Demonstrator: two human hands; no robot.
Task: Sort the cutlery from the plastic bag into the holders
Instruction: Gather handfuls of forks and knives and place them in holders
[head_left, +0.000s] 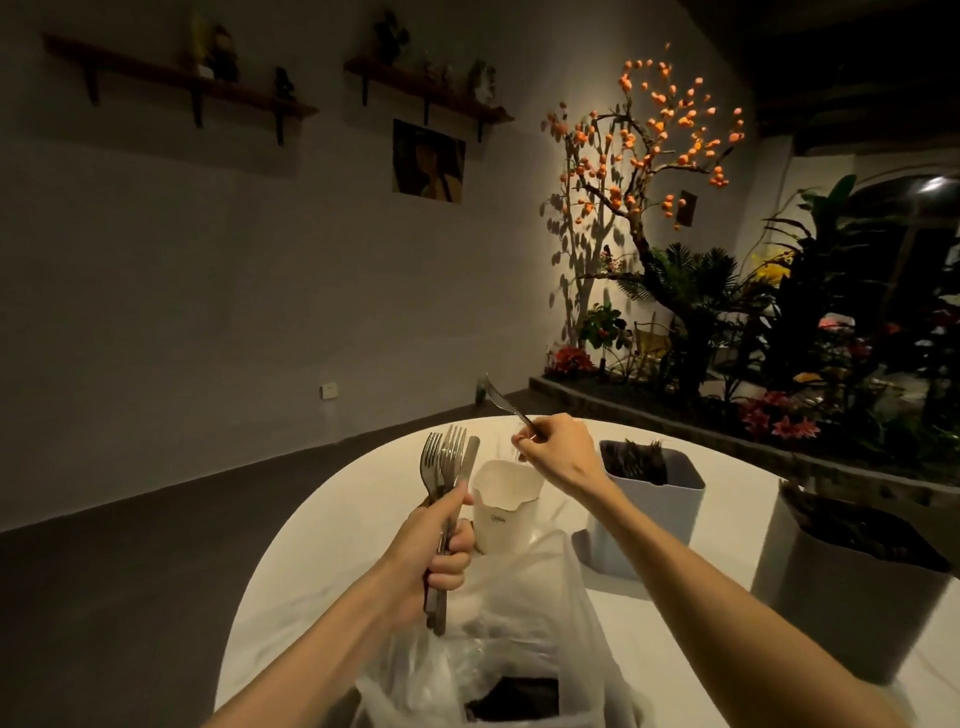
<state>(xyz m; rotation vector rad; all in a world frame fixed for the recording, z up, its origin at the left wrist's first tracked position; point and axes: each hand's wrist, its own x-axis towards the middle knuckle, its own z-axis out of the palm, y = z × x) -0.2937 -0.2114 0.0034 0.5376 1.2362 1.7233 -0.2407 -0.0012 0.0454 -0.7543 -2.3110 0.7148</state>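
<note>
My left hand (439, 545) grips a bundle of cutlery (449, 462), forks and a knife, held upright above the clear plastic bag (498, 639). My right hand (553, 449) pinches a single fork (501, 397) by its handle, tines pointing up and away, above the white holder (506, 506). A grey square holder (652, 499) with dark cutlery inside stands to the right of the white one. A larger grey holder (852, 587) stands at the right edge. Dark items lie at the bottom of the bag.
All holders and the bag sit on a round white table (332, 525). Dark floor lies to the left and beyond. A planter bed with a decorative tree (660, 171) and flowers fills the right background.
</note>
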